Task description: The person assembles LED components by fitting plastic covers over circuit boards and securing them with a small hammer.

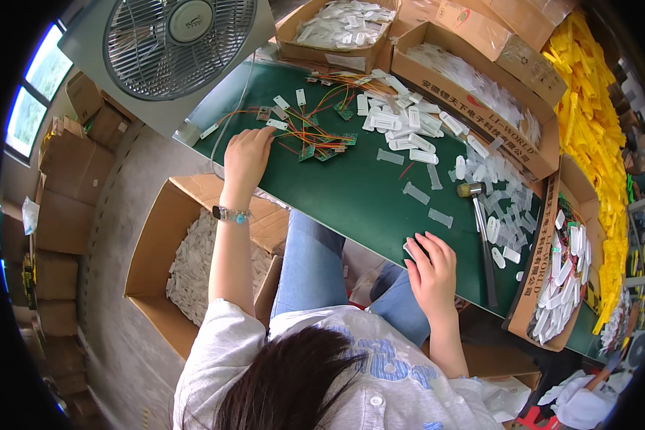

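Observation:
My left hand (pixel 249 159) is at the left part of the green table, palm down, its fingertips bent beside a small white wired piece (pixel 276 124). The hand's back hides whatever is between these fingers. Green circuit boards (pixel 327 147) with red and yellow wires lie in a tangle just right of it. Over the table's near edge, my right hand (pixel 433 272) has its fingers curled, a small white plastic piece (pixel 408 247) showing at the fingertips. Clear plastic strips (pixel 416 193) lie beyond it. A hammer (pixel 484 247) rests to its right.
White plastic cases (pixel 401 122) are heaped mid-table. Cartons of parts line the back, including a long carton (pixel 473 93), and another carton (pixel 552 279) stands at right. A fan (pixel 183 43) is at far left. A large carton (pixel 147 265) of white pieces sits below my left arm.

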Action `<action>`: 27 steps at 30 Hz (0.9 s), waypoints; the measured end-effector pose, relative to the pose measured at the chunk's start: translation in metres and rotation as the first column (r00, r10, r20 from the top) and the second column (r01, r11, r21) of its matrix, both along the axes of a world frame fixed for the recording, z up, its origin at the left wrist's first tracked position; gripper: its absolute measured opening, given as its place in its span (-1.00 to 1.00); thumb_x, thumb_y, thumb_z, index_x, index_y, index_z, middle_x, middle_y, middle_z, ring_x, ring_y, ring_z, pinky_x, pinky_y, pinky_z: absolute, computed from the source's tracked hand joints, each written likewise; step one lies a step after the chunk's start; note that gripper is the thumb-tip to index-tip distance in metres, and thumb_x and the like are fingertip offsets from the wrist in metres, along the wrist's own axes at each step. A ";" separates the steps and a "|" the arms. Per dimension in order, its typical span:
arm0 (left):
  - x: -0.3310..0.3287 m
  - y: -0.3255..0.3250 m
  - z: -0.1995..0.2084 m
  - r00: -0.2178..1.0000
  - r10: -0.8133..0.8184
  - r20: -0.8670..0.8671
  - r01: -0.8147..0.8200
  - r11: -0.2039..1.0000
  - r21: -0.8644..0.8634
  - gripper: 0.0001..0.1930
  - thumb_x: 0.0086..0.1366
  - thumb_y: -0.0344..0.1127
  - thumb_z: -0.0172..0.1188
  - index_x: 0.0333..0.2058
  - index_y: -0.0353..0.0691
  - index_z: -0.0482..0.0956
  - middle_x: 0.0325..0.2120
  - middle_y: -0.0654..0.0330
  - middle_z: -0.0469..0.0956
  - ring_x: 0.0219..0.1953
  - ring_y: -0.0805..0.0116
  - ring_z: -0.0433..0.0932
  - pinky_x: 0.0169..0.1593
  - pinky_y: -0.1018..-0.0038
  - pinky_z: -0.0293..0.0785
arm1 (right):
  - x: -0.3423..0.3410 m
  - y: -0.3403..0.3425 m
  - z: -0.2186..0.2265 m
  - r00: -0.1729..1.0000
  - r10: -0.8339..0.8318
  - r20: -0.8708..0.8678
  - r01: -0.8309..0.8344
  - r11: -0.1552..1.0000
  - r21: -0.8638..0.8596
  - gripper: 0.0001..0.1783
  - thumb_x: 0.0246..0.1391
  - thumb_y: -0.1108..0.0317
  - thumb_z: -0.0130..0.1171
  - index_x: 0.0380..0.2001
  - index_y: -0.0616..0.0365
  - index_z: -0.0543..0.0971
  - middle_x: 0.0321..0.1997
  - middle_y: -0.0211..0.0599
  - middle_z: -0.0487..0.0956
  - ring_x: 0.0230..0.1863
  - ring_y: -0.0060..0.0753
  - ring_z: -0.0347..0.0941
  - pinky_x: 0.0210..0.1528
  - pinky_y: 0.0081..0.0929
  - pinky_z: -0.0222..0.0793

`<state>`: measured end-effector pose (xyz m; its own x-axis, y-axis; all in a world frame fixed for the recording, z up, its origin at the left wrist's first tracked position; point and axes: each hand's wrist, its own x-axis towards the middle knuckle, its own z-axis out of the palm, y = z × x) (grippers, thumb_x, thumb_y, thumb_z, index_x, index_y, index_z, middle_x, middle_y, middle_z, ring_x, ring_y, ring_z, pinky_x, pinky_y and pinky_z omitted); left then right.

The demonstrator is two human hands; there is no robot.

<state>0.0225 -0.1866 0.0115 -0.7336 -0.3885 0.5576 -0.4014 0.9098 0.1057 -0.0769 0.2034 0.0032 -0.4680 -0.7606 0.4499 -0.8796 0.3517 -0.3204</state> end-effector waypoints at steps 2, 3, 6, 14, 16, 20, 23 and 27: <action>0.000 0.000 0.004 1.000 0.006 0.002 -0.007 1.000 0.016 -0.83 0.27 -0.38 0.21 -0.15 -0.14 0.61 -0.32 0.21 0.63 -0.20 0.17 0.58 -0.11 0.31 0.48 | 0.001 0.000 -0.002 1.000 -0.008 -0.001 0.008 1.000 -0.013 -0.55 0.02 0.41 0.33 0.04 0.05 0.58 0.10 -0.29 0.53 0.17 -0.14 0.42 0.13 -0.12 0.33; -0.003 -0.002 0.003 0.998 -0.015 -0.063 0.022 0.993 0.113 -0.80 0.26 -0.40 0.22 -0.13 -0.16 0.60 -0.32 0.19 0.62 -0.20 0.16 0.58 -0.11 0.31 0.49 | 0.001 0.001 -0.004 1.000 -0.015 0.002 0.016 1.000 -0.019 -0.56 0.02 0.41 0.32 0.04 0.05 0.58 0.10 -0.30 0.53 0.16 -0.15 0.43 0.13 -0.13 0.34; -0.011 -0.007 0.005 0.978 -0.056 -0.199 0.124 0.930 0.345 -0.71 0.24 -0.45 0.25 -0.04 -0.21 0.57 -0.32 0.16 0.61 -0.18 0.22 0.61 -0.09 0.34 0.51 | 0.002 0.002 -0.006 0.999 -0.034 0.006 0.034 0.999 -0.036 -0.57 0.03 0.42 0.31 0.03 0.06 0.58 0.09 -0.30 0.53 0.14 -0.16 0.44 0.12 -0.14 0.35; -0.060 0.049 0.057 0.812 -0.151 -0.564 0.486 0.709 0.510 -0.58 0.26 -0.54 0.25 0.09 -0.27 0.45 -0.27 0.22 0.59 -0.17 0.43 0.62 -0.03 0.50 0.52 | 0.004 0.000 -0.003 0.997 -0.071 0.024 0.073 0.994 -0.078 -0.57 0.01 0.44 0.31 0.02 0.08 0.59 0.04 -0.29 0.54 0.09 -0.17 0.46 0.09 -0.15 0.36; -0.068 0.077 0.067 0.775 -0.262 -0.575 0.565 0.696 0.444 -0.56 0.28 -0.58 0.23 0.13 -0.28 0.41 -0.22 0.24 0.54 -0.13 0.48 0.57 0.00 0.51 0.50 | 0.004 0.001 -0.002 0.995 -0.092 0.045 0.095 0.991 -0.089 -0.56 0.00 0.45 0.32 0.01 0.09 0.59 0.02 -0.29 0.54 0.06 -0.17 0.47 0.08 -0.15 0.36; -0.077 0.114 0.070 0.778 -0.337 -0.531 0.596 0.663 0.452 -0.47 0.25 -0.65 0.21 0.18 -0.27 0.34 -0.21 0.20 0.53 -0.12 0.44 0.58 0.06 0.49 0.51 | 0.004 0.006 -0.003 0.989 -0.077 0.129 0.092 0.990 -0.108 -0.52 -0.05 0.54 0.30 0.02 0.12 0.58 -0.04 -0.28 0.56 -0.04 -0.16 0.48 0.04 -0.16 0.36; -0.071 0.130 0.060 0.722 -0.310 -0.618 0.669 0.539 0.511 -0.47 0.24 -0.67 0.20 0.18 -0.27 0.33 -0.19 0.19 0.53 -0.11 0.43 0.58 0.08 0.47 0.51 | 0.003 0.007 -0.002 0.984 -0.057 0.169 0.082 0.986 -0.147 -0.49 -0.07 0.60 0.28 0.04 0.14 0.57 -0.04 -0.26 0.56 -0.05 -0.13 0.48 0.04 -0.17 0.37; -0.048 0.166 0.040 0.675 -0.432 -0.599 0.694 0.647 0.315 -0.51 0.14 -0.66 0.27 0.07 -0.28 0.44 -0.28 0.13 0.61 -0.19 0.23 0.64 -0.08 0.38 0.56 | 0.004 0.009 0.002 0.973 -0.051 0.224 0.094 0.978 -0.186 -0.44 -0.05 0.65 0.24 0.10 0.16 0.52 0.01 -0.20 0.55 0.00 -0.06 0.49 0.04 -0.18 0.40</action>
